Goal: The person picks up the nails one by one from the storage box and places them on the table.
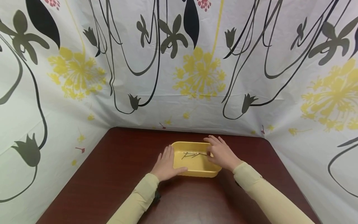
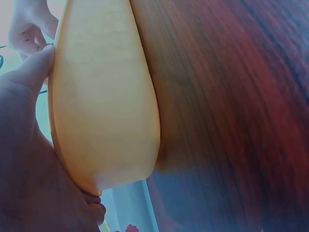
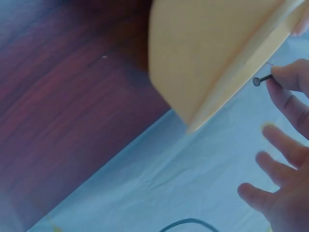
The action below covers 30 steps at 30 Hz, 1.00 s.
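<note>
A nail [image 3: 264, 79] is pinched between thumb and index finger of the right hand [image 1: 221, 154]; its flat round head is left sticking out, and the remaining three fingers are spread apart. The nail is held at the right end of a yellow tray [image 1: 195, 173], over the inside; whether the loose nails are touched by it cannot be told. The left hand [image 1: 167, 166] is laid against the tray's left end, fingers straight and side by side, thumb stretched out along the near rim. Inside the tray, loose nails [image 1: 190, 153] are scattered in a small crossed group, toward the far side and near the right fingertips. The tray is set upright on a dark red-brown worktop [image 1: 117, 180], its grain seen in the wrist views. Both forearms are covered by pale yellow sleeves [image 1: 264, 194]. The worktop is surrounded by white fabric [image 1: 159, 116], printed with yellow, grey and black plant shapes.
</note>
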Each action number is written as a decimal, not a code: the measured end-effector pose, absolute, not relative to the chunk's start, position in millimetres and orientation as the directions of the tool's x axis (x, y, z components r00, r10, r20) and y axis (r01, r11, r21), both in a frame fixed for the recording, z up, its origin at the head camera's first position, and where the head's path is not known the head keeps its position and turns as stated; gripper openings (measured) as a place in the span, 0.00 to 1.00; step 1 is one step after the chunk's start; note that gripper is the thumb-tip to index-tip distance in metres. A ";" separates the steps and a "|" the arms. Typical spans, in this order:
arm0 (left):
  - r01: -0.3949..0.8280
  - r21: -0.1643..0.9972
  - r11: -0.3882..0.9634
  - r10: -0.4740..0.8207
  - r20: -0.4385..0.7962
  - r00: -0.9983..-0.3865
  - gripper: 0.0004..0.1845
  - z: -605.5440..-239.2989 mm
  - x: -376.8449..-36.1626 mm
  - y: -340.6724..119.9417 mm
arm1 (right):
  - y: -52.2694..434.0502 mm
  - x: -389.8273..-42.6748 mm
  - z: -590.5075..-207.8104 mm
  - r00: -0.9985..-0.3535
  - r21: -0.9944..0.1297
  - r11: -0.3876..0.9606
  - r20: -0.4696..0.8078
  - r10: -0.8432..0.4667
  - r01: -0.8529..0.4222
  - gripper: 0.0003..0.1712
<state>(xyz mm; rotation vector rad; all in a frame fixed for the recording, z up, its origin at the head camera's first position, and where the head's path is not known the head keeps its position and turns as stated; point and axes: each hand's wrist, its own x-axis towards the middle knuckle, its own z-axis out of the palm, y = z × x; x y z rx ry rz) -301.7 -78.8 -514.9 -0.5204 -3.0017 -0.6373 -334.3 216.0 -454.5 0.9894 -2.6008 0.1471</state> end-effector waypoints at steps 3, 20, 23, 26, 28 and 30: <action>0.332 0.382 0.863 0.321 0.093 -0.942 0.68 -516.4 -301.9 -78.3 | 225.3 -331.6 -456.5 -0.700 0.024 0.761 0.375 -0.607 -0.648 0.13; 0.340 0.388 0.857 0.324 0.107 -0.940 0.69 -512.3 -299.4 -79.6 | 270.1 -318.4 -451.1 -0.755 -0.039 0.822 0.423 -0.501 -0.567 0.05; 0.339 0.386 0.858 0.325 0.104 -0.940 0.69 -512.0 -299.3 -79.4 | 278.6 -315.3 -452.4 -0.771 -0.046 0.841 0.430 -0.470 -0.539 0.05; 0.339 0.384 0.859 0.326 0.099 -0.940 0.68 -511.4 -298.8 -79.5 | 287.9 -312.3 -456.0 -0.794 -0.052 0.862 0.420 -0.439 -0.504 0.05; 0.339 0.386 0.858 0.327 0.100 -0.940 0.68 -511.4 -298.8 -79.5 | 294.1 -310.4 -459.3 -0.812 -0.058 0.875 0.406 -0.419 -0.481 0.06; 0.346 0.392 0.852 0.330 0.110 -0.938 0.67 -512.2 -299.4 -79.1 | 300.3 -308.3 -462.9 -0.827 -0.058 0.886 0.391 -0.404 -0.461 0.06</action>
